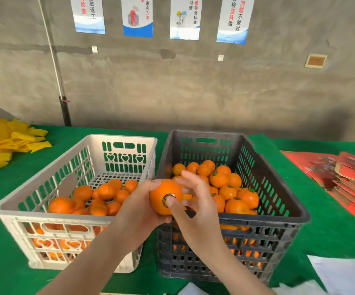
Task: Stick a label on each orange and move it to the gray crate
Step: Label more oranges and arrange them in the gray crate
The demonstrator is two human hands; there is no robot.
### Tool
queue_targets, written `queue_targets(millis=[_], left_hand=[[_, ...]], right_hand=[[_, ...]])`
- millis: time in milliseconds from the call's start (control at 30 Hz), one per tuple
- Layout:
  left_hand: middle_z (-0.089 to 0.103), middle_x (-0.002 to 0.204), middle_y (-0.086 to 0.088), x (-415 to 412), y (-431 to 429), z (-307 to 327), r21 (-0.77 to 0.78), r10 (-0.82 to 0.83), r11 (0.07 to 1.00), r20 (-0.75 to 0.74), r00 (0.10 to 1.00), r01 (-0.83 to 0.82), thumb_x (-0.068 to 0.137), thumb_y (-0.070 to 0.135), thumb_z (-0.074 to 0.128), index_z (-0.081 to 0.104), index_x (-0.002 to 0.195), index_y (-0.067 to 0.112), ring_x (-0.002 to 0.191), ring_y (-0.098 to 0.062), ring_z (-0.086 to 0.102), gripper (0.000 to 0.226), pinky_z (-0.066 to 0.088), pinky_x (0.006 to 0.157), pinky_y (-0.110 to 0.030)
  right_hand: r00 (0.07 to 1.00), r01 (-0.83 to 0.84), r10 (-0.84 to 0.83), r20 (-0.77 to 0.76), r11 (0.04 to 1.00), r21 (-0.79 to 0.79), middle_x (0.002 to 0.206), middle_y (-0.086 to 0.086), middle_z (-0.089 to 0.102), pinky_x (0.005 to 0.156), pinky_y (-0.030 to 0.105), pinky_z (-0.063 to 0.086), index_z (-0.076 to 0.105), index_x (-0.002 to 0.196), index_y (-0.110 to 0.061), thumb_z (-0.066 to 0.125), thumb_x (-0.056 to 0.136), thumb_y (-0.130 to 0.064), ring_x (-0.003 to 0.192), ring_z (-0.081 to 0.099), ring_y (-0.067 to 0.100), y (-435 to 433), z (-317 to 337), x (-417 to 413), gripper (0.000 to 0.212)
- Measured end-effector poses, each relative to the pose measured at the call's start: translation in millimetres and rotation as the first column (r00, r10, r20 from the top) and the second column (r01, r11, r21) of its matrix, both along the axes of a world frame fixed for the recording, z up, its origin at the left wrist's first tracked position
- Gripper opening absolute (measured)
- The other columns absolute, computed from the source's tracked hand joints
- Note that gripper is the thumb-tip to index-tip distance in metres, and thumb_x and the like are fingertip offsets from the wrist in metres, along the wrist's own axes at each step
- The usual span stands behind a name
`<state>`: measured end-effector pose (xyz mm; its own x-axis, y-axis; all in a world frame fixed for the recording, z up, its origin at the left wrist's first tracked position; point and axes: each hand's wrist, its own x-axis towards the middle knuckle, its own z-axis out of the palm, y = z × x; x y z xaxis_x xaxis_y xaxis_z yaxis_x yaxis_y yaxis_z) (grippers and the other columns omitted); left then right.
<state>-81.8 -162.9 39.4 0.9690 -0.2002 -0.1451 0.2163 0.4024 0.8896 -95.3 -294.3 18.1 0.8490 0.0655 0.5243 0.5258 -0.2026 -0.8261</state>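
Head view shows the left hand (pixel 138 207) cupping one orange (pixel 161 201) from below and behind, fingers curled round it. That turns a bare patch of peel up toward the person. The right hand (pixel 195 201) grips nothing: its fingers are spread and relaxed, and only the thumb (pixel 171 201) presses down on the round label (pixel 166 196), probably to seat the edges (part of the sticker is hidden under it). The fruit is held in the air above the seam between the two crates, near the middle of the table (pixel 321 209). From there the gray crate (pixel 257 219), holding the labelled oranges (pixel 232 188), is a short move away. The white crate (pixel 44 217) toward the left edge holds plain ones (pixel 99 199).
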Motion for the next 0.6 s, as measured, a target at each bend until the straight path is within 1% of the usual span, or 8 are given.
queue_targets(millis=[100, 167, 233, 267, 333, 433, 500, 600], left_hand=[[0.07, 0.096, -0.015, 2.2, -18.8, 1.1, 0.054, -0.008, 0.999, 0.025, 1.0, 0.006, 0.095, 0.033, 0.043, 0.057, 0.119, 0.004, 0.081, -0.025, 0.069, 0.04, 0.057, 0.069, -0.035], [0.071, 0.104, -0.013, 11.6, -33.5, 2.6, 0.088, 0.05, 0.995, 0.015, 0.999, -0.051, 0.098, 0.045, 0.04, 0.058, 0.117, 0.013, 0.09, -0.024, 0.071, 0.042, 0.058, 0.073, -0.036], [0.068, 0.108, -0.015, 25.7, -48.2, 0.0, 0.261, 0.148, 0.948, 0.148, 0.978, -0.183, 0.1, 0.049, 0.03, 0.055, 0.119, 0.014, 0.096, -0.025, 0.068, 0.047, 0.055, 0.082, -0.041], [0.066, 0.107, -0.014, 34.2, -53.0, -3.3, 0.405, 0.171, 0.866, 0.311, 0.935, -0.293, 0.102, 0.043, 0.029, 0.052, 0.12, 0.012, 0.092, -0.022, 0.066, 0.043, 0.054, 0.083, -0.039], [0.064, 0.097, -0.007, 51.4, -56.9, -16.2, 0.654, 0.039, 0.594, 0.559, 0.828, -0.469, 0.103, 0.028, 0.033, 0.045, 0.124, 0.01, 0.079, -0.017, 0.06, 0.03, 0.045, 0.068, -0.03], [0.063, 0.094, -0.013, 69.9, -59.2, -30.9, 0.896, -0.232, 0.222, 0.432, 0.871, -0.385, 0.101, 0.02, 0.04, 0.044, 0.127, 0.011, 0.08, -0.029, 0.059, 0.028, 0.033, 0.054, -0.029], [0.063, 0.092, -0.01, 74.1, -60.7, -34.6, 0.925, -0.258, 0.124, 0.38, 0.888, -0.36, 0.099, 0.022, 0.044, 0.048, 0.12, 0.014, 0.081, -0.027, 0.058, 0.023, 0.037, 0.058, -0.032], [0.06, 0.086, -0.005, 72.4, -60.4, -34.7, 0.907, -0.206, 0.138, 0.42, 0.884, -0.399, 0.098, 0.026, 0.047, 0.052, 0.108, 0.016, 0.08, -0.026, 0.059, 0.015, 0.04, 0.061, -0.034]], right_hand=[[0.999, -0.034, 0.036, 0.014, 0.987, -0.16, 0.129, -0.014, 0.046, 0.092, 0.021, 0.047, 0.037, 0.136, -0.034, 0.065, 0.082, -0.037, 0.118, 0.048, 0.001, -9.0, -0.7, 0.1, 0.061], [1.0, -0.003, 0.002, -0.004, 0.983, -0.185, 0.128, -0.007, 0.047, 0.09, 0.023, 0.05, 0.041, 0.134, -0.029, 0.076, 0.076, -0.022, 0.115, 0.05, 0.006, -18.8, 4.3, 10.4, 0.068], [0.995, 0.097, -0.097, 0.008, 0.973, -0.208, 0.121, -0.005, 0.05, 0.088, 0.02, 0.049, 0.046, 0.126, -0.026, 0.082, 0.07, -0.017, 0.109, 0.052, 0.008, -33.7, 14.1, 29.7, 0.067], [0.987, 0.158, -0.153, 0.038, 0.96, -0.233, 0.117, -0.005, 0.05, 0.087, 0.013, 0.045, 0.048, 0.122, -0.024, 0.082, 0.068, -0.016, 0.107, 0.051, 0.008, -43.0, 19.4, 43.0, 0.065], [0.965, 0.261, -0.256, 0.057, 0.921, -0.288, 0.11, -0.003, 0.047, 0.08, 0.006, 0.033, 0.05, 0.116, -0.018, 0.081, 0.066, -0.014, 0.108, 0.046, 0.013, -63.1, 27.7, 76.7, 0.059], [0.917, 0.274, -0.381, -0.117, 0.815, -0.51, 0.119, 0.01, 0.047, 0.083, 0.019, 0.034, 0.046, 0.125, -0.012, 0.077, 0.069, -0.015, 0.113, 0.047, 0.025, -93.9, 30.4, 133.8, 0.064], [0.868, 0.169, -0.441, -0.23, 0.696, -0.698, 0.127, 0.015, 0.048, 0.084, 0.032, 0.043, 0.036, 0.135, -0.011, 0.073, 0.073, -0.015, 0.115, 0.05, 0.03, -109.7, 20.3, 162.2, 0.073], [0.835, 0.056, -0.492, -0.248, 0.524, -0.85, 0.127, 0.018, 0.053, 0.075, 0.034, 0.047, 0.023, 0.143, -0.006, 0.067, 0.077, -0.016, 0.111, 0.056, 0.034, -119.2, -0.1, 183.5, 0.08]])
